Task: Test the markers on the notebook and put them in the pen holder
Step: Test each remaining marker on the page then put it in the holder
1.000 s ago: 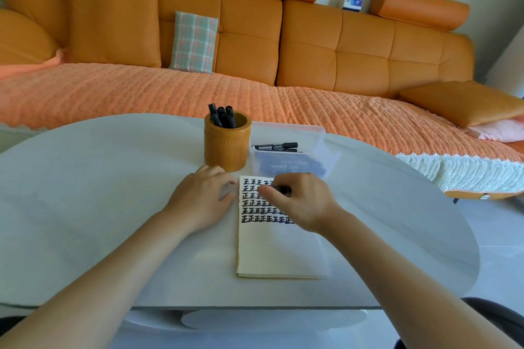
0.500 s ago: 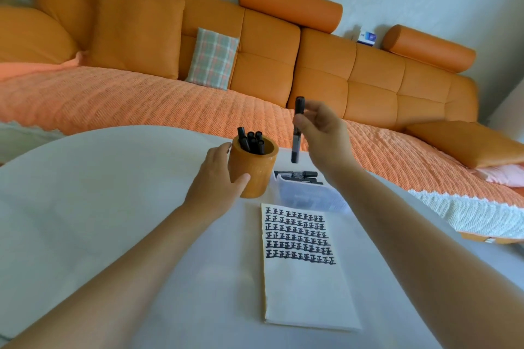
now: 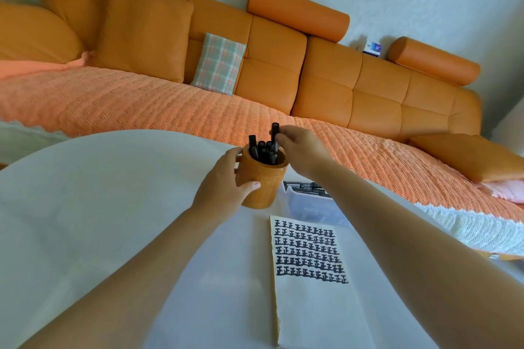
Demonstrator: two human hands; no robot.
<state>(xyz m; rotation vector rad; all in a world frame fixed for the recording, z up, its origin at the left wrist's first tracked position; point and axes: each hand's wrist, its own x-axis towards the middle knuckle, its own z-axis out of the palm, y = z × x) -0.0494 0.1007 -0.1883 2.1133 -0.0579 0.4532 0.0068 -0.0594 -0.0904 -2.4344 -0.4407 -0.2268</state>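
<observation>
Fingers of your right hand (image 3: 302,150) pinched a black marker (image 3: 275,130) upright at the pen holder (image 3: 266,182).
Your left hand (image 3: 224,182) gripped its side; the notebook (image 3: 317,309) lay near.

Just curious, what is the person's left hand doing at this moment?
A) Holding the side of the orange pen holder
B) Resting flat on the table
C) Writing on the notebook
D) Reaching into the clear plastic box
A: the left hand grips the side of the pen holder, while the right hand pinches a marker upright at its mouth.
</observation>
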